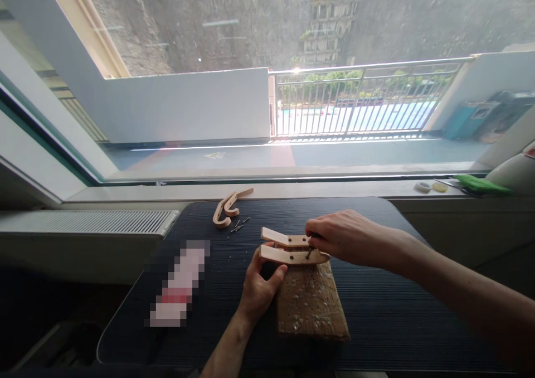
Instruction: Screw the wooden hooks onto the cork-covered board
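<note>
Two pale wooden hook pieces lie side by side across the top edge of a pitted wooden block on the dark table. My left hand grips the left end of the nearer piece, thumb against the block. My right hand reaches in from the right, fingers pinched at a small dark screw standing in the nearer piece.
Another pair of wooden hooks and several loose screws lie at the table's far left. A blurred-out pink and white object lies on the left. A radiator grille is left; small items line the windowsill.
</note>
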`<state>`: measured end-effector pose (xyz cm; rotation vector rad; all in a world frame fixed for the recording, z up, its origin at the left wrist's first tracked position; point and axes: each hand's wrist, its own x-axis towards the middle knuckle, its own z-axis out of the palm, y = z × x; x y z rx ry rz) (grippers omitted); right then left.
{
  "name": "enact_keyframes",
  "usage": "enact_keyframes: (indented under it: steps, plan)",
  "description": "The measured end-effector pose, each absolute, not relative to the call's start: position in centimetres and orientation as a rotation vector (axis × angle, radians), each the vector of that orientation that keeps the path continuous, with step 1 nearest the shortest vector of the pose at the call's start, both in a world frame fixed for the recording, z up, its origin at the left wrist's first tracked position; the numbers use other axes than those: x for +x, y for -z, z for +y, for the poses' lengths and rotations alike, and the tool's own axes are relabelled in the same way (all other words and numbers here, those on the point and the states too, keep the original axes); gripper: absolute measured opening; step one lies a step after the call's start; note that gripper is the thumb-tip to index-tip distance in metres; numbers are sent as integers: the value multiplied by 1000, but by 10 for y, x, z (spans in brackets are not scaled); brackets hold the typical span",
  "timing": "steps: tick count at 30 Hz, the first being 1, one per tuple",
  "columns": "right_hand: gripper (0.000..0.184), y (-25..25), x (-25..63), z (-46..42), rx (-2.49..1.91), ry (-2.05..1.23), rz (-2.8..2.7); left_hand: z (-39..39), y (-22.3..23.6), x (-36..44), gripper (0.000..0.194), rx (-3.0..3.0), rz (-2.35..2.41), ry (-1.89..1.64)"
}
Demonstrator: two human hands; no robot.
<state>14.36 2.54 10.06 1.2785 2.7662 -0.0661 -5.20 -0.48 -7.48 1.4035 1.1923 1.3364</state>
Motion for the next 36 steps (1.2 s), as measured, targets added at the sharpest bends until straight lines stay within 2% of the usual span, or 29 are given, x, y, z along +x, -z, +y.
enact_keyframes:
  steps: [3,10,17,19,21,24,28,32,36]
  plan:
    - [21,-87,142,24,1409,5,2777,-6,75,-51,48,1410,1189,-1353]
    - [20,-57,136,21,1833,-94,2832,-7,74,-51,34,1494,1143,-1374]
    - [22,-71,161,6,2037,-19,2927,-6,66,-51,33,1516,1116,-1355]
    - [25,-69,172,-5,2285,264,2976,-9,65,-51,34,1505,1114,-1329]
    - [28,-55,180,-20,2460,860,2938,-14,66,-52,35,1483,1081,-1297]
    - [31,-13,183,-43,2363,1881,2643,-22,69,-56,36,1428,1004,-1300]
    - [37,41,177,-47,2537,2674,2089,-13,72,-61,31,1177,1111,-1428]
    - [30,50,163,1,2227,3094,2043,4,68,-60,32,1132,1089,-1382]
    - [34,24,152,67,2080,3092,2101,-13,69,-62,26,1080,1300,-1391]
